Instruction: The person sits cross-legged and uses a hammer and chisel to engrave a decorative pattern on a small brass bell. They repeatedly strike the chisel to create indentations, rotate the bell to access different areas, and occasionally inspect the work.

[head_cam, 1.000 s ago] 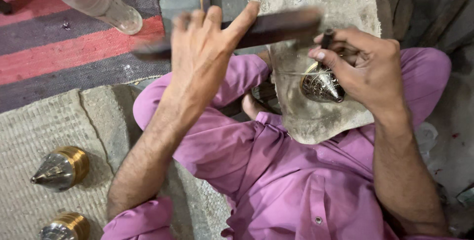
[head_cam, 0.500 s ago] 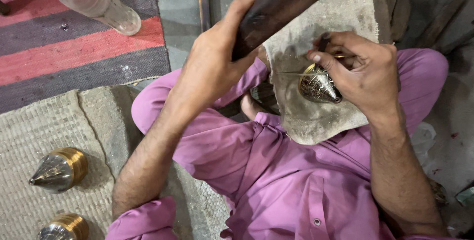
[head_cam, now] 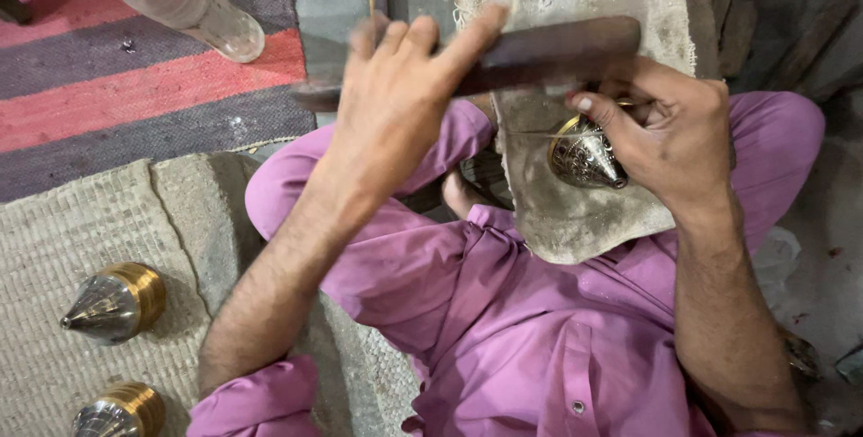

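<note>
At the far left, on the woven grey floor mat (head_cam: 81, 221), lie two cone-shaped metal pieces with brass-coloured bands: one smooth silver cone (head_cam: 112, 302) and, nearer, a second banded cone (head_cam: 121, 408) partly cut off by the picture's edge. Both look plain on the surface, so by my judgement they wait to be worked. Farther off, a clear plastic bottle (head_cam: 184, 1) lies on the red and grey striped rug (head_cam: 135, 86).

Toward the middle, the left hand (head_cam: 400, 104) is closed around a dark wooden bar-shaped mallet (head_cam: 539, 50), held level above the lap, fingers wrapped over its near end.

To the right, a worn beige cloth pad (head_cam: 584, 212) is draped over the knee of the person in pink clothing. On it rests the patterned metal cone (head_cam: 584, 158), its surface covered with fine engraved markings and its tip pointing right and near. The right hand (head_cam: 670, 136) grips this cone and pinches a thin metal chisel (head_cam: 539, 134) against it, directly under the mallet.

I would judge the engraving on this piece well advanced, with much of the visible face already patterned, while the two smooth cones remain untouched.
</note>
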